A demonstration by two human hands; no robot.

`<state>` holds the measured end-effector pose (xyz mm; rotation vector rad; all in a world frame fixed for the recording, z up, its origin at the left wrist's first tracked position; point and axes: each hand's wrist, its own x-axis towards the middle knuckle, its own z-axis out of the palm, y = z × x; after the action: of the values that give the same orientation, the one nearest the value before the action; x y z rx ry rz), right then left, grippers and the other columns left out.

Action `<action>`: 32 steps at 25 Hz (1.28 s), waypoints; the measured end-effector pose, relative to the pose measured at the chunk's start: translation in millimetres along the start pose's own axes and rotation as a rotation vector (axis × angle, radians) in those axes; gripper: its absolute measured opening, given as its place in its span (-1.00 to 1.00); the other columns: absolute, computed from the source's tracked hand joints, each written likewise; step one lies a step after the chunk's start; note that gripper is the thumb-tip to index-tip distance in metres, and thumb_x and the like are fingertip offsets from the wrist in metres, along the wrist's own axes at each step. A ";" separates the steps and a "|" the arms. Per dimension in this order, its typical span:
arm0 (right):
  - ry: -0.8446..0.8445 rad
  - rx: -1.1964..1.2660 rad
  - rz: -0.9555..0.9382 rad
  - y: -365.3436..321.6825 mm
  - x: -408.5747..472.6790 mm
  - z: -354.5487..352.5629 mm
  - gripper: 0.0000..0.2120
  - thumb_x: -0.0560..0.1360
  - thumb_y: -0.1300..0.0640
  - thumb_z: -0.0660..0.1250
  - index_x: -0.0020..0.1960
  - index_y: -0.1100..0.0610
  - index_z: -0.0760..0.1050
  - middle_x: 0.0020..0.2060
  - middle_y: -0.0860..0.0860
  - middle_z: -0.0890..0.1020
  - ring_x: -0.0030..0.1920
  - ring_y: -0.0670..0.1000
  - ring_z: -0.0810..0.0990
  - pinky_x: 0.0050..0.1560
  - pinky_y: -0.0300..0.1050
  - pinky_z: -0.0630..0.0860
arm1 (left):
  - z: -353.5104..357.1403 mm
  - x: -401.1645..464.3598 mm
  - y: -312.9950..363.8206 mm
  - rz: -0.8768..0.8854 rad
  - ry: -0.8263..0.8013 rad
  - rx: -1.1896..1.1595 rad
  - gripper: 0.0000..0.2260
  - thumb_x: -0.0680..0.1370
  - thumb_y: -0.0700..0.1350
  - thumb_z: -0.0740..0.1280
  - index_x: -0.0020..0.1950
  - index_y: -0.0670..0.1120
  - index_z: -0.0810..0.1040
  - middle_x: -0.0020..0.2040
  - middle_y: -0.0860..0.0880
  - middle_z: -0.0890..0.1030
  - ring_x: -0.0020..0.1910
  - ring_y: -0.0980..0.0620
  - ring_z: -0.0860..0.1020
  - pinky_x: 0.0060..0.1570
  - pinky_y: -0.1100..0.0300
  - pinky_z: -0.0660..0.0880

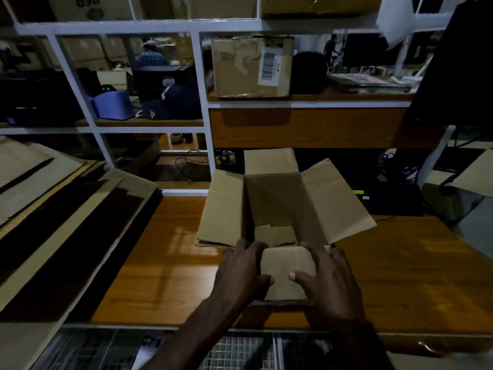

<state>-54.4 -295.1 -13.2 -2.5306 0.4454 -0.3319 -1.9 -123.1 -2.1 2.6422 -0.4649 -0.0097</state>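
Observation:
An open brown cardboard box (277, 201) stands on the wooden table (165, 263), its side and far flaps spread outward. Both hands hold the near flap (286, 265), which folds toward me. My left hand (240, 273) grips the flap's left edge, fingers curled over the top and thumb on its face. On the flap's right edge my right hand (328, 281) grips the same way. The box's inside looks empty apart from its folded bottom flaps.
Flattened cardboard sheets (53, 209) are stacked at the left. A white shelf frame (205, 124) rises behind the table, holding a labelled carton (250, 65) and dark bags. Cables and a black device (386, 201) lie at the right rear. More cardboard (474, 172) sits far right.

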 end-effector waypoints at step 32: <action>0.527 0.065 0.020 -243.9 -210.5 115.0 -0.38 0.36 0.14 0.58 0.32 -0.13 0.41 0.23 0.05 0.25 0.16 0.02 0.40 0.10 -0.19 0.48 | -112.3 -159.7 -201.8 0.385 0.252 -0.265 -0.44 0.45 -0.05 0.39 0.38 0.26 0.30 0.38 0.02 0.21 0.22 0.01 0.20 0.12 0.14 0.31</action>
<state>-150.5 33.0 -3.0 -2.3525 0.6419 -0.9965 -78.2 147.1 -0.8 2.2199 -0.8136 0.3524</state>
